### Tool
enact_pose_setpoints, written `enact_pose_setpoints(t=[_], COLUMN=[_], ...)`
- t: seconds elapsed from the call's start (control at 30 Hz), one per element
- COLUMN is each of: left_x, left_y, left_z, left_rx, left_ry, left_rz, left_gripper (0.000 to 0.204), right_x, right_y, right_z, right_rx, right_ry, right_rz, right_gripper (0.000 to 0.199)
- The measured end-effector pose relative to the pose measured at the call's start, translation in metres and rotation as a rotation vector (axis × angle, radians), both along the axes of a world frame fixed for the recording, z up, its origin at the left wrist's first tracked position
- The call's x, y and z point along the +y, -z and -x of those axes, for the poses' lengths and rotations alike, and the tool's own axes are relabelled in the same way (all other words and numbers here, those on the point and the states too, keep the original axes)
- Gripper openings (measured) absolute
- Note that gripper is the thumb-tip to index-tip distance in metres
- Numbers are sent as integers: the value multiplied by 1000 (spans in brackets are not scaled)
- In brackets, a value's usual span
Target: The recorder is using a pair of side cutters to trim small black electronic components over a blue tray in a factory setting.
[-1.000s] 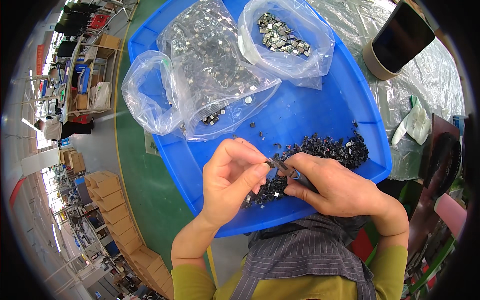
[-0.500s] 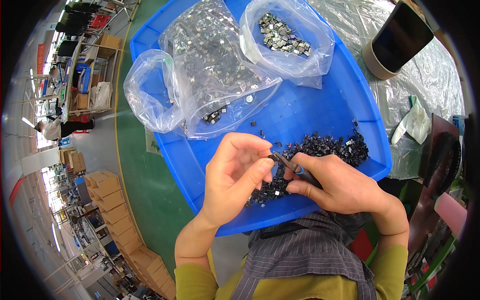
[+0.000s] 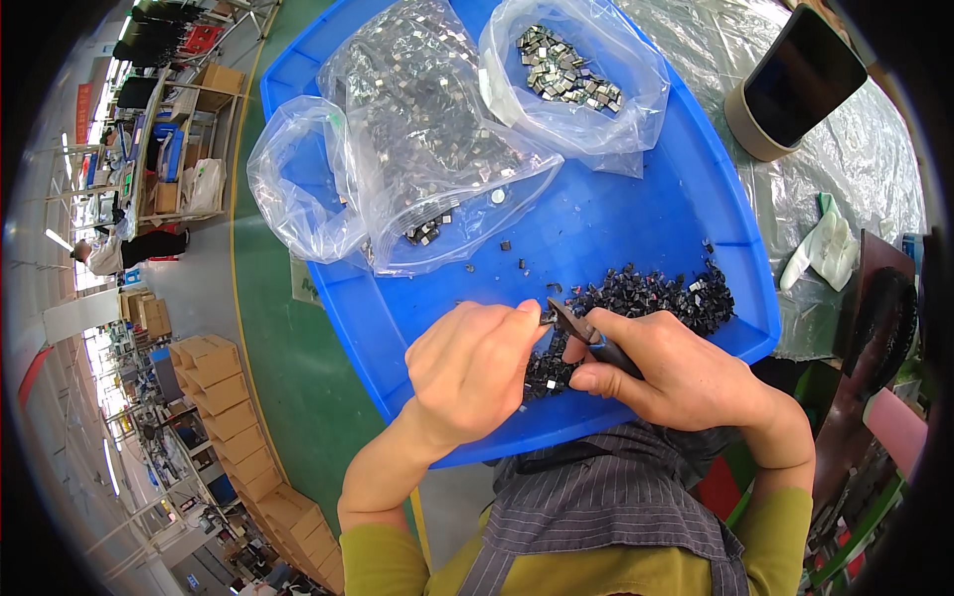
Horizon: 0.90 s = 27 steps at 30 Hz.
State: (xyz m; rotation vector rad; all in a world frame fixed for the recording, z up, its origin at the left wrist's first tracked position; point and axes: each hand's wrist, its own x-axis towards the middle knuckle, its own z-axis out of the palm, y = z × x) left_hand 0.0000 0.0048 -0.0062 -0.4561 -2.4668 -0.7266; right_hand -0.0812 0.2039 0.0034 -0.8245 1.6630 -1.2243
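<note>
Head view: above the near side of the blue tray (image 3: 586, 228), left hand (image 3: 465, 370) rolled knuckles-up, no longer palm-open, seemingly pinching a small dark piece (image 3: 547, 319); right hand (image 3: 681, 370) wrapped around pliers (image 3: 572, 321), just beside that piece. Probably a fresh angle on the piece, mid-work, with black bits (image 3: 686, 298) heaped in the tray's near right.

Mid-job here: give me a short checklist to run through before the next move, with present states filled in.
1. Right hand has the pliers gripped: ok.
2. Left hand clear of the pliers' tip: not ok, its fingertips are close by.
3. Part seated in the left fingers: cannot tell, the curled fingers hide it.
4. Black pile inside the tray: ok.
5. Loose bits gathered into the pile: not ok, several lie apart.
</note>
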Motion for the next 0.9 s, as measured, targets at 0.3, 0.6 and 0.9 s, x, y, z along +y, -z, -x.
enact_pose_setpoints(t=[0.3, 0.6, 0.9], left_x=[-15, -18, -21], left_y=[-11, -18, -10], left_z=[-5, -2, -1], left_rx=[-668, -789, -775], left_ry=[87, 86, 206], left_rz=[-749, -728, -828], left_gripper=[7, 5, 6], right_x=[1, 2, 4], right_y=[6, 6, 2], right_z=[-1, 0, 3], right_rx=[98, 132, 88], right_ry=[-24, -54, -126], right_rz=[88, 35, -32], right_gripper=[29, 30, 29])
